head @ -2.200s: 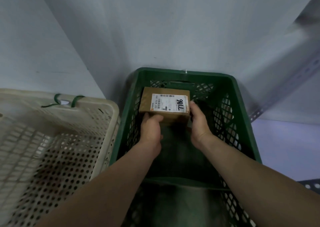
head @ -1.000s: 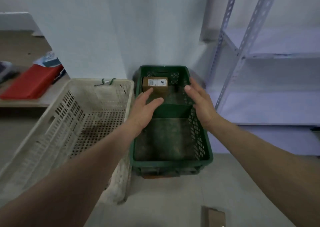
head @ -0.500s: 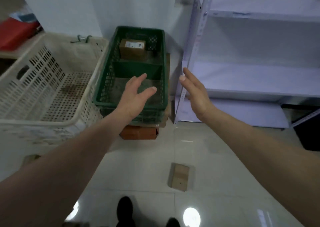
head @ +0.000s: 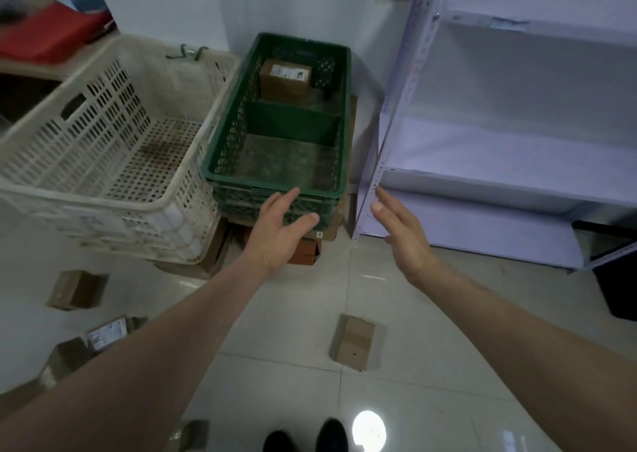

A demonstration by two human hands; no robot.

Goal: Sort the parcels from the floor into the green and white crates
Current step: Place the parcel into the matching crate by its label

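A brown labelled parcel (head: pixel 284 80) lies in the far compartment of the green crate (head: pixel 272 183). Left of it stands the white crate (head: pixel 113 196), with nothing in it. Both my hands hover in front of the green crate's near wall, holding nothing: my left hand (head: pixel 277 232) with fingers spread, my right hand (head: pixel 401 231) with fingers straight. On the floor lie several cardboard parcels: one (head: pixel 354 347) between my forearms, one (head: pixel 76 289) at the left, and one with a white label (head: pixel 103 336) partly hidden by my left forearm.
A white metal shelf rack (head: pixel 499 179) stands to the right of the green crate. The crates rest on flattened boxes (head: pixel 305 251). A red item (head: pixel 48 36) lies on a ledge at top left. My shoes (head: pixel 303 439) show at the bottom edge, beside another parcel (head: pixel 193 436).
My hands let go of the parcel inside the green crate and drew back out. The view pulled back and tilted down, bringing floor parcels into sight.
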